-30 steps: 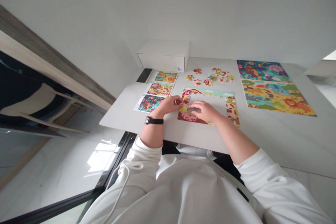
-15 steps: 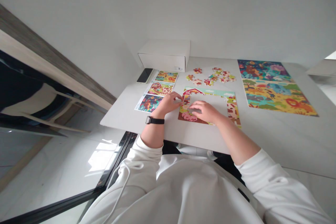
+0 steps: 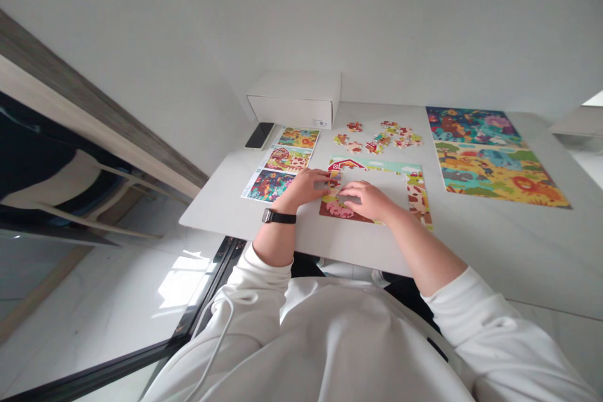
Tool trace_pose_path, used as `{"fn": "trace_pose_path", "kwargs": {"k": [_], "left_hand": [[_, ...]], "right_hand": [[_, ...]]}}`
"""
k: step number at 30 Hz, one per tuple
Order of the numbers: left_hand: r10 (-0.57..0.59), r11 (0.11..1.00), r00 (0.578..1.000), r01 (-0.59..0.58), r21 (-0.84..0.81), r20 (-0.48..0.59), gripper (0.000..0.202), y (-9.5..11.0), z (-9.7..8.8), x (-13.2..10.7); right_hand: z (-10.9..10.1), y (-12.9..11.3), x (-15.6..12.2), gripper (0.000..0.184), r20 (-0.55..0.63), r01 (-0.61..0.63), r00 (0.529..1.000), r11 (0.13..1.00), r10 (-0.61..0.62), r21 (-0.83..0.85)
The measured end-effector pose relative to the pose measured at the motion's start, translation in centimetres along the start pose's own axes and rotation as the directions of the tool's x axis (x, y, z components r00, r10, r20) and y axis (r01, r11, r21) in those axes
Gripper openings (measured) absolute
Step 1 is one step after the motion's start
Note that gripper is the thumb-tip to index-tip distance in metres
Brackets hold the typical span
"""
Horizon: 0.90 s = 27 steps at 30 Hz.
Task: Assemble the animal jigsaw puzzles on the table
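A farm jigsaw puzzle (image 3: 377,164) lies on the table in front of me, its border joined on the sides I can see and its middle bare. My left hand (image 3: 307,188) rests at its left edge, fingers stretched over the pieces by the red barn and thumb apart. Inside the left border, my right hand (image 3: 370,200) is bent with its fingertips near the pieces above the pink pig (image 3: 340,209); finger and thumb look apart. Whether a small piece sits under either set of fingertips is hidden. Several loose puzzle pieces (image 3: 375,147) lie beyond the puzzle.
Three picture cards (image 3: 288,159) lie left of the puzzle, beside a phone (image 3: 259,135). A white box (image 3: 292,110) stands at the back against the wall. Two finished-looking colourful pictures (image 3: 494,160) lie to the right on the white table (image 3: 509,245).
My left hand has shifted slightly right, its fingers reaching further over the puzzle's left border. My right hand has barely moved, and the loose pieces lie as before.
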<state>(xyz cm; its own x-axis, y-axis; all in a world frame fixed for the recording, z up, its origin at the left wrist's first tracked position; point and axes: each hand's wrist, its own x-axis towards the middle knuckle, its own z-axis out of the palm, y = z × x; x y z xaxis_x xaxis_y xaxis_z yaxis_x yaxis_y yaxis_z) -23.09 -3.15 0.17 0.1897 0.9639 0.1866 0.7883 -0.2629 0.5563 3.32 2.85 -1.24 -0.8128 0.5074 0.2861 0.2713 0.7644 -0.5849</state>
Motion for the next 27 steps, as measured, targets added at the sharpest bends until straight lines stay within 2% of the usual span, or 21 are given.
{"fn": "trace_pose_path", "kwargs": {"k": [16,20,27], "left_hand": [[0.031,0.999,0.998,-0.032,-0.018,-0.054,0.026,-0.27,0.61,0.17],[0.058,0.998,0.997,-0.059,-0.015,-0.052,0.027,-0.38,0.75,0.25],[0.038,0.999,0.998,-0.038,0.014,-0.042,0.021,0.05,0.6,0.07]], "right_hand": [[-0.25,-0.39,0.11,0.027,0.018,0.017,1.0,1.0,-0.017,-0.009],[-0.21,-0.3,0.16,0.028,0.026,0.021,0.999,1.0,-0.021,-0.017],[-0.08,-0.28,0.21,0.028,0.029,0.013,0.999,0.999,-0.012,-0.033]]}}
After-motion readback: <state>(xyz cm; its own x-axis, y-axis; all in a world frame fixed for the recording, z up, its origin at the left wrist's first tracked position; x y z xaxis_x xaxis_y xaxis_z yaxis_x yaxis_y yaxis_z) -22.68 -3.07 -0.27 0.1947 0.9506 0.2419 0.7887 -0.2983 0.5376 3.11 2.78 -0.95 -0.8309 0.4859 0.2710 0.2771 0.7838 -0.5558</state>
